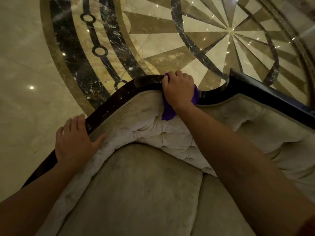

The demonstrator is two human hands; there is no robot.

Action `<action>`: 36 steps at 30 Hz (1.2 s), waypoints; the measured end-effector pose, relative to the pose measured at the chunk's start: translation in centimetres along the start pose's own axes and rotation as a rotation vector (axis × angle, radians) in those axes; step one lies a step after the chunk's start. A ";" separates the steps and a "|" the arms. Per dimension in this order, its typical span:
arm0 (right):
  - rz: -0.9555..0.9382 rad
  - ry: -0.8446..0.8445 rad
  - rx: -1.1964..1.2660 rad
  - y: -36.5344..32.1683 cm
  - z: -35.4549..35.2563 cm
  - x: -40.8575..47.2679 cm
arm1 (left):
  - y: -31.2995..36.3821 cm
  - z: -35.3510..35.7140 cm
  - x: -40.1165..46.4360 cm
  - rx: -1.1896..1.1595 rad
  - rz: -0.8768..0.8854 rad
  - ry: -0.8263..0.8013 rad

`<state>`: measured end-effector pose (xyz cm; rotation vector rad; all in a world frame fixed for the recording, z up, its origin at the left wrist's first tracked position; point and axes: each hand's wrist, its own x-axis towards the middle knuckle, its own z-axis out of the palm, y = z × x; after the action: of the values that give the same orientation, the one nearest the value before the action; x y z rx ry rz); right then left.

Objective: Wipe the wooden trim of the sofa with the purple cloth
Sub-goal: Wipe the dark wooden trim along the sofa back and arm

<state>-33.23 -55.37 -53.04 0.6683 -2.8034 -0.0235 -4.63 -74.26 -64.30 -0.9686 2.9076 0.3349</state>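
Note:
The dark glossy wooden trim (119,96) curves along the top of the sofa's back, from lower left to upper right. My right hand (179,87) grips the purple cloth (167,111) and presses it over the trim at the top of the curve; most of the cloth is hidden under the hand, with one end hanging onto the upholstery. My left hand (75,142) rests flat on the trim lower left, fingers spread over its edge, holding nothing.
The beige tufted sofa back (153,132) and seat cushions (136,193) fill the lower half of the view. Beyond the trim lies a polished marble floor (25,65) with a dark circular inlay pattern and light reflections.

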 end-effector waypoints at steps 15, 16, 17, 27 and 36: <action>-0.073 -0.150 0.147 3.3 -0.4 0.4 | 21.3 -5.6 12.0 -0.200 0.442 0.153; -0.081 -0.154 0.123 4.0 -0.5 0.3 | 20.9 -5.2 12.0 -0.174 0.471 0.170; -0.080 -0.159 0.088 4.6 -0.5 0.2 | 20.5 -4.9 12.1 -0.147 0.518 0.178; -0.133 -0.294 -0.170 7.6 -1.8 0.3 | 19.8 -4.0 12.4 0.007 0.565 0.214; -0.252 -0.540 -0.645 8.0 -5.4 1.6 | 20.1 -4.0 13.0 0.002 0.548 0.162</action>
<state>-36.72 -48.68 -46.83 0.9283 -2.8714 -1.2594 -26.98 -67.11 -58.21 -0.1827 3.2772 0.2843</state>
